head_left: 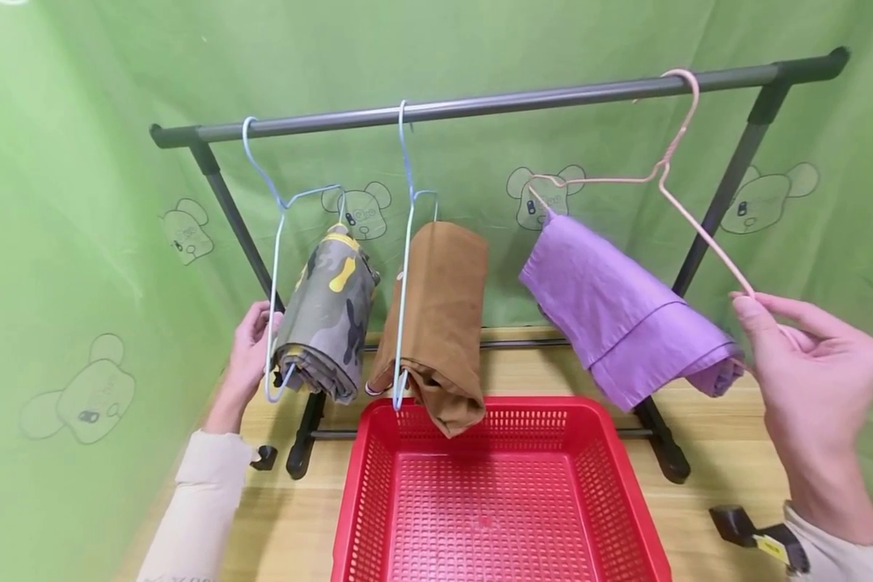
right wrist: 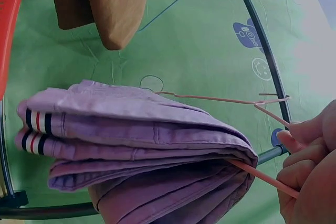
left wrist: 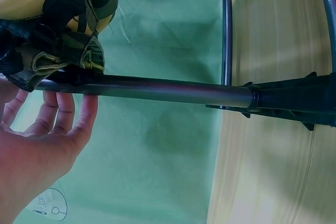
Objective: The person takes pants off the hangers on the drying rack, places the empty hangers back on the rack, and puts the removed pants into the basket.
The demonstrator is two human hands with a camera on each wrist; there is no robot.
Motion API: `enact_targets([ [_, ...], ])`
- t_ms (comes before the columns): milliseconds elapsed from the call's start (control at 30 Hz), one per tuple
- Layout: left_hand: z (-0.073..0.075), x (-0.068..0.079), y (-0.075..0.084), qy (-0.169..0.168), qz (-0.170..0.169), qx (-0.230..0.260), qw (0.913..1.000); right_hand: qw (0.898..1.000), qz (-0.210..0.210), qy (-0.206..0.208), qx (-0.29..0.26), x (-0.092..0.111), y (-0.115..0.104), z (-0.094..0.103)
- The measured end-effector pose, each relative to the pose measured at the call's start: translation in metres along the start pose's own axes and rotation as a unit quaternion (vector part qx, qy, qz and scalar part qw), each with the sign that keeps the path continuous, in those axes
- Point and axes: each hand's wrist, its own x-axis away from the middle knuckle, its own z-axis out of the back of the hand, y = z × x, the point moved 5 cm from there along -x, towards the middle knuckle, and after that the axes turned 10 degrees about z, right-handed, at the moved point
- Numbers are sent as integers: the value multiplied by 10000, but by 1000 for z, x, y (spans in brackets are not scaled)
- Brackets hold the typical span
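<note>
A purple folded garment with striped trim (head_left: 626, 307) hangs over the bar of a pink hanger (head_left: 643, 178), its hook over the rack's rail. My right hand (head_left: 818, 347) pinches that hanger's right corner between thumb and fingers; the right wrist view shows the hand (right wrist: 310, 166) beside the cloth. At the left, my left hand (head_left: 250, 343) grips the clothes rack's side post (left wrist: 173, 88), fingers meeting it from one side; the thumb is hidden. Close by, camouflage trousers (head_left: 331, 315) hang on a blue hanger (head_left: 275, 234). A brown garment (head_left: 447, 315) hangs on another blue hanger (head_left: 407, 234).
A red plastic basket (head_left: 360, 485) stands on the wood-patterned floor (head_left: 291, 517) below the rack. The dark rail (head_left: 509, 101) spans the top between two slanted posts with black feet (head_left: 669, 461). Green sheeting (head_left: 80, 242) with bear drawings surrounds the rack.
</note>
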Motion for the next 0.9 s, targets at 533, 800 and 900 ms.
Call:
enact_targets([
  [533, -4, -2, -5, 38, -123, 1, 9999, 9990, 215, 300, -249, -8, 5, 4],
  [800, -7, -5, -4, 165, -40, 121, 9998, 9977, -166, 438, -496, -18, -7, 9],
  [900, -9, -9, -5, 108, -5, 189, 9998, 9967, -700, 418, -41, -18, -11, 19],
])
